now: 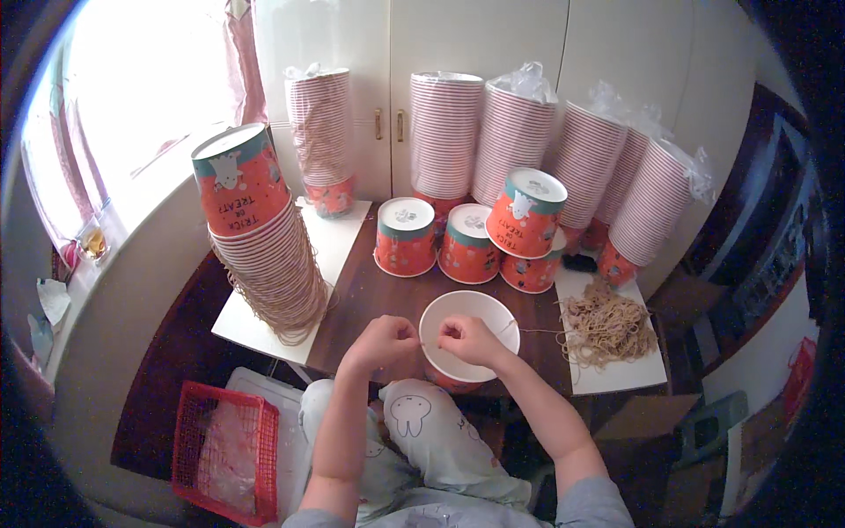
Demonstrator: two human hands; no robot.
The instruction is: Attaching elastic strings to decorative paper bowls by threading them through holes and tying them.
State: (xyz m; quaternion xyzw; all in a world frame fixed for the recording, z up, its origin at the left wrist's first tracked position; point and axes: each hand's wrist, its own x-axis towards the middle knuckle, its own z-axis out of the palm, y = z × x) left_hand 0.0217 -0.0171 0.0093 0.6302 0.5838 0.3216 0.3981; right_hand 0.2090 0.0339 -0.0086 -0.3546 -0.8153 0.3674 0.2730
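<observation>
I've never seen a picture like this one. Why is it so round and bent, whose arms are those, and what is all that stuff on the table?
There is no machine here: a person wears a wide-angle camera on the head, looking down, which bends straight edges. The arms from below are that person's own. The left hand and right hand meet at the near rim of an open orange paper cup, pinching what looks like a thin string. On the dark table stand upside-down orange cups, a tall stack with strings hanging at the left, wrapped stacks behind, and a pile of tan strings at the right. A red basket sits on the floor.
</observation>
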